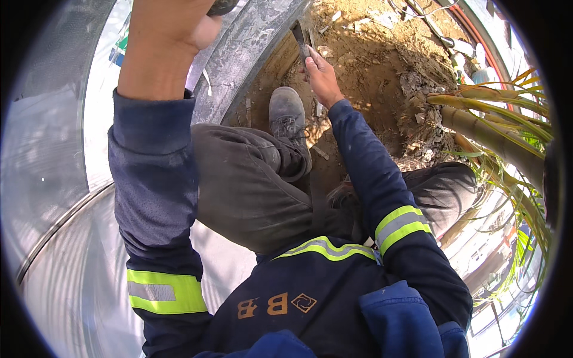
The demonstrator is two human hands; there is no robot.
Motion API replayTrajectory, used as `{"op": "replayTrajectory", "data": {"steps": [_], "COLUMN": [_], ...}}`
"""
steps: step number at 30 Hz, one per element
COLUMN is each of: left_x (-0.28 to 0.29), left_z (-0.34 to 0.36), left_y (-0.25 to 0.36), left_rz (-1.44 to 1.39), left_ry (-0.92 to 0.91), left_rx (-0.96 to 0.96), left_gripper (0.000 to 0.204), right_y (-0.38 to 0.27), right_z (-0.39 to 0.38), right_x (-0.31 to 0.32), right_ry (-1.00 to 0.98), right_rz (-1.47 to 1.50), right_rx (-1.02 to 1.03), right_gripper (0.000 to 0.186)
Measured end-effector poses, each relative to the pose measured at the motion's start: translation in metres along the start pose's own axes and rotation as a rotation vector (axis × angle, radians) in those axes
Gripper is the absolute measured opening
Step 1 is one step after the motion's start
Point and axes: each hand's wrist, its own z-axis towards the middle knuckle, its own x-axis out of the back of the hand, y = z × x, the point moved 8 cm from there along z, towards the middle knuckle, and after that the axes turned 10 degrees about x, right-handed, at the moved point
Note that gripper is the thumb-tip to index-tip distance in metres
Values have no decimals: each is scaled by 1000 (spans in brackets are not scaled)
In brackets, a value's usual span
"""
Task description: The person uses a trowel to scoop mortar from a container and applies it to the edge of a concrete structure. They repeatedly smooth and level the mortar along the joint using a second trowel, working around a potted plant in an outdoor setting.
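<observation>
My right hand is closed round a flat, dark metal chisel. The chisel points up and away, its tip close to the inner edge of a grey slab that borders the dirt. High at the upper left, my left hand is raised near the camera and partly cut off by the frame. A dark, rounded end of something shows at its fingers, which look closed on it; what it is stays out of view.
Brown soil with chips and debris lies ahead. My dusty shoe stands at the slab's inner side. Palm stems and leaves crowd the right. A red pipe runs at the far right. Grey panelling lies left.
</observation>
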Motion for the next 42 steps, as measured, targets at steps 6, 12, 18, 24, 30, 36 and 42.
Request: {"op": "replayTrajectory", "data": {"steps": [6, 12, 18, 24, 30, 36, 42], "left_x": [2, 5, 31, 48, 35, 36, 34], "left_z": [10, 17, 25, 23, 30, 26, 28], "left_y": [-16, -29, -37, -33, -35, -33, -34], "left_rz": [-49, -92, -209, -162, -196, -162, -174], "left_ry": [-53, -54, 1, 12, -34, -7, -35], "left_rx": [46, 112, 138, -14, 12, 27, 22], "left_gripper": [24, 28, 32, 29, 28, 27, 30], "right_y": [0, 10, 17, 18, 14, 26, 35], "right_z": [33, 45, 36, 7, 12, 13, -9], "right_x": [26, 34, 14, -4, 18, -7, -17], "right_ry": [15, 28, 28, -41, -37, 52, 81], "right_rz": [-372, -476, -634, -742, -588, -291, -538], "right_rx": [252, 299, 420, 342, 348, 183, 287], "right_gripper": [45, 44, 44, 45, 45, 45, 43]}}
